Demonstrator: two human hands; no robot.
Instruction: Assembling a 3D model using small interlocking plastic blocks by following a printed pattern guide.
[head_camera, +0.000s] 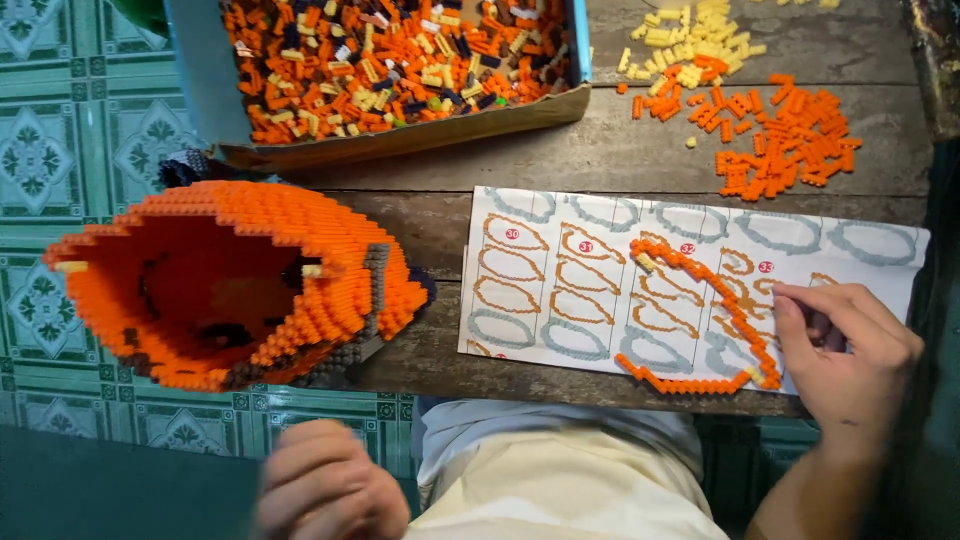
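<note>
Wooden worktop (560, 150) fills the frame's middle. Right hand (850, 350) pinches the orange brick strip (720, 310), which curves leftward across the paper sheet (600, 330). Left hand (320, 485) sits clenched, lower left, farther off.

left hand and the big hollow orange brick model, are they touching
Apart. The head view shows the left hand low by the lap, with green floor tile between it and the big hollow orange brick model.
</note>
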